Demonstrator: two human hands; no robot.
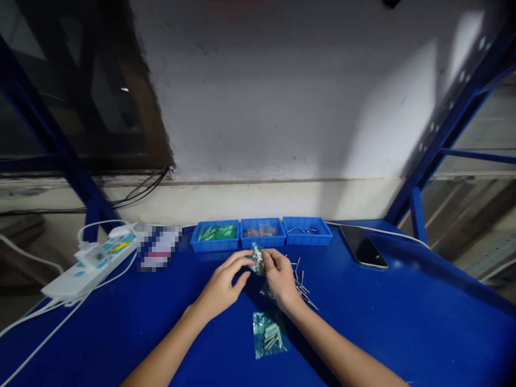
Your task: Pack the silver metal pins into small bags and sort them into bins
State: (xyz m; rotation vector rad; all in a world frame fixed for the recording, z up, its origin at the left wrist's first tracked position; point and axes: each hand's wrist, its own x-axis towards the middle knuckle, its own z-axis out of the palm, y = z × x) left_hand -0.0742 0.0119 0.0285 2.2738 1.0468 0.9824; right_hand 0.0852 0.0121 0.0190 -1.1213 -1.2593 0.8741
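Note:
My right hand (279,277) pinches a small clear bag (257,259) with metal pieces inside, held above the blue table. Thumb and fingers spread apart, my left hand (226,282) is at the bag's left side, its fingertips close to or touching the plastic. Loose metal pins (305,293) lie on the table just right of my right hand. Nearer to me, a second clear bag (271,334) lies flat with light and metallic cylinders in it. Part of another clear wrapper shows under my right hand.
Three blue bins stand in a row behind my hands: one with green pieces (215,245), one with small packets (263,243), one with metal pins (308,239). A phone (364,247) lies right; a white power strip (88,269) with cables lies left.

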